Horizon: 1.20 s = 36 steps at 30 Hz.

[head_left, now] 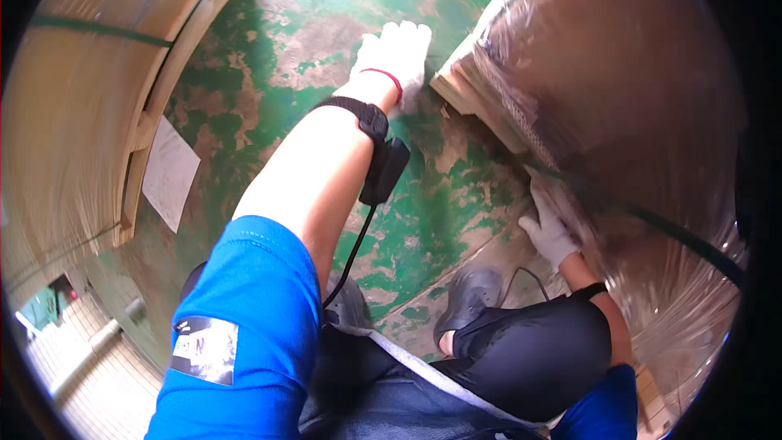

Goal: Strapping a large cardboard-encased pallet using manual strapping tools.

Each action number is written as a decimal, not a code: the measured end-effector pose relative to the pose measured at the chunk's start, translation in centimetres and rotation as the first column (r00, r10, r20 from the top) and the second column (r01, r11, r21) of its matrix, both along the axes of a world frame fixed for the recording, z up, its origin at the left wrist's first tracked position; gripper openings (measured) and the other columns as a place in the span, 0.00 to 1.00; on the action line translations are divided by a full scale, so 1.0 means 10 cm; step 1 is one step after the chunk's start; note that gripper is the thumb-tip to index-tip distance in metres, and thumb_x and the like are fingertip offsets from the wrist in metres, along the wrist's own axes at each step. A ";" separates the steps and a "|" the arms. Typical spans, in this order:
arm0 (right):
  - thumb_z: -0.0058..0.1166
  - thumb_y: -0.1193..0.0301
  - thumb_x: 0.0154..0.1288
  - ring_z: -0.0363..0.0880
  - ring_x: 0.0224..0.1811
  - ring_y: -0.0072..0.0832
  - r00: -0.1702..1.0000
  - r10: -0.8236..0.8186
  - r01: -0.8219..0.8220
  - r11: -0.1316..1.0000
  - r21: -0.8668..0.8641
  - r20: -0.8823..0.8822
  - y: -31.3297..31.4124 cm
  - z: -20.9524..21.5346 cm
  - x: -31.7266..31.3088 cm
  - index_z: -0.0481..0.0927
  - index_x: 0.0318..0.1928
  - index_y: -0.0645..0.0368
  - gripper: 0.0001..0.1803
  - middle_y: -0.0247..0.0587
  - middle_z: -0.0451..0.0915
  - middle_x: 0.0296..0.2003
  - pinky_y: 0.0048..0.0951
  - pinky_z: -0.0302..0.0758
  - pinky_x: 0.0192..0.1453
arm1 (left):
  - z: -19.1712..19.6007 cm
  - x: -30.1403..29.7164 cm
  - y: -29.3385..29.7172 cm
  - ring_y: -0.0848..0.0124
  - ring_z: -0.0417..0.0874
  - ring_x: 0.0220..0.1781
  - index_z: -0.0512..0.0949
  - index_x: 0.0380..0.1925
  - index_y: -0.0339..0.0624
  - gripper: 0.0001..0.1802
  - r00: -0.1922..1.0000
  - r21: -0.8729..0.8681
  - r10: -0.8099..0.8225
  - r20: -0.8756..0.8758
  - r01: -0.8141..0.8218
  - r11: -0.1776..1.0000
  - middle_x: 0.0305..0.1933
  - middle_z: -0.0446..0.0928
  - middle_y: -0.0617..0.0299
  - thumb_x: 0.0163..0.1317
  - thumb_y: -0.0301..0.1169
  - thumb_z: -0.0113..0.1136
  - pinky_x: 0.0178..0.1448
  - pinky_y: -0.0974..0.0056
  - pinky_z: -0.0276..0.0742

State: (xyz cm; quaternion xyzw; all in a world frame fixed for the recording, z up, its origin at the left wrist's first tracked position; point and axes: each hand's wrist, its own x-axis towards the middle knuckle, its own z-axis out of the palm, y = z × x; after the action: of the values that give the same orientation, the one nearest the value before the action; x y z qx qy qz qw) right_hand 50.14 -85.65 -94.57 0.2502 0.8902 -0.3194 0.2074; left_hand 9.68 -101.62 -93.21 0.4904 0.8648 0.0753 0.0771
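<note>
My left hand [395, 53], in a white glove with a red band at the wrist, reaches forward over the floor. Its fingers look slightly apart with nothing visible in them, though glare washes out detail. Just right of it is the wooden corner of a pallet [456, 94] under a film-wrapped load [635, 90]. Down by the lower side of that load is my gloved right hand [554, 232], thumb spread away from the fingers. Those fingers lie along or close to the wrap; contact cannot be made out. A dark green strap [684, 240] runs around the load nearby.
Another film-wrapped load [73, 114] on a wooden base [167, 85] stands at the left. A white sheet [171, 173] lies beside it on the worn green floor [415, 253]. My grey shoes [472, 297] are between the loads. A black device [384, 171] with a cable is strapped to my left forearm.
</note>
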 end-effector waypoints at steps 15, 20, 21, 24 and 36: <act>0.61 0.63 0.73 0.85 0.50 0.29 0.698 -0.011 0.403 0.832 -0.381 0.716 -0.02 1.45 0.44 0.78 0.70 0.47 0.26 0.39 0.85 0.56 0.32 0.82 0.53 | 1.56 0.45 -1.67 0.51 0.80 0.62 0.79 0.55 0.39 0.32 0.527 -0.366 0.417 0.741 -0.204 0.908 0.57 0.81 0.47 0.70 0.57 0.51 0.63 0.52 0.74; 0.60 0.67 0.74 0.84 0.49 0.25 0.712 -0.224 0.572 0.734 -0.366 0.665 0.03 2.07 0.47 0.77 0.70 0.52 0.25 0.35 0.85 0.55 0.28 0.83 0.50 | 2.64 0.89 -2.51 0.58 0.81 0.47 0.80 0.46 0.40 0.21 0.454 -0.376 0.420 0.786 -0.188 0.907 0.45 0.81 0.52 0.74 0.47 0.51 0.55 0.55 0.76; 0.60 0.67 0.74 0.84 0.49 0.25 0.701 -0.216 0.575 0.735 -0.360 0.680 0.01 2.20 0.55 0.77 0.70 0.52 0.25 0.35 0.85 0.55 0.28 0.83 0.50 | 2.88 1.09 -2.66 0.57 0.82 0.45 0.81 0.44 0.40 0.19 0.452 -0.398 0.421 0.786 -0.150 0.905 0.43 0.81 0.53 0.74 0.44 0.51 0.52 0.55 0.77; 0.60 0.65 0.74 0.82 0.60 0.30 0.870 -0.165 0.370 0.841 -0.394 0.465 0.00 2.83 0.51 0.76 0.70 0.54 0.26 0.41 0.83 0.61 0.30 0.78 0.64 | 3.68 1.72 -2.92 0.54 0.83 0.42 0.81 0.38 0.42 0.16 0.444 -0.354 0.355 0.823 -0.088 0.931 0.40 0.81 0.54 0.74 0.41 0.49 0.46 0.55 0.78; 0.60 0.71 0.58 0.83 0.36 0.47 0.753 0.456 -0.598 0.776 -0.202 -0.475 -1.81 7.09 -0.23 0.79 0.60 0.54 0.26 0.45 0.79 0.42 0.42 0.81 0.37 | 7.29 2.68 -2.43 0.55 0.87 0.42 0.79 0.48 0.51 0.14 0.180 0.050 -0.101 0.978 0.268 0.962 0.41 0.85 0.58 0.76 0.44 0.50 0.47 0.54 0.81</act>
State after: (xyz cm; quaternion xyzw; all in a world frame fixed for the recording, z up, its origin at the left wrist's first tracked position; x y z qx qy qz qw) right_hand 47.79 -103.76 -23.71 -0.1260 0.8774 -0.4400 0.1437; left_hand 36.43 -125.93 -20.35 0.4272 0.5592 0.2991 0.6445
